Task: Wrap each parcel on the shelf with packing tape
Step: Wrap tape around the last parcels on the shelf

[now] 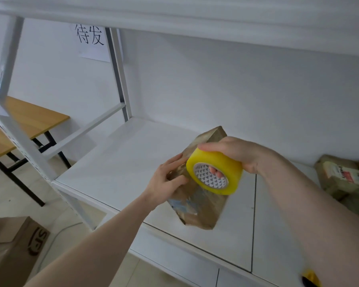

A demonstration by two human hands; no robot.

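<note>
Parcel in hand: we see a brown parcel [197, 206], already glossy with tape in places, held tilted above the white shelf [120, 162]; its lower corner hangs near the shelf's front edge, and we cannot tell whether it touches the board.
Left hand: our left hand [166, 181] grips the parcel's left side, fingers curled round its edge, thumb on the near face.
Right hand: our right hand [230, 152] holds the tape roll [214, 172], fingers hooked through the core from behind and the palm over the top of the roll; fingertips [215, 170] show inside the core.
Tape roll: yellow-tinted, with a white core printed in a triangle pattern; it sits against the parcel's upper front face. We cannot tell whether a strip of tape is drawn out.
Other parcels: further brown parcels [340, 179] lie on the shelf at the far right, well apart from the one in hand; the top one bears a printed label.
Surroundings: a paper sign [91, 38] hangs on the wall behind the shelf frame; a wooden bench [33, 119] stands at left; a cardboard box [13, 249] sits on the floor at lower left.
</note>
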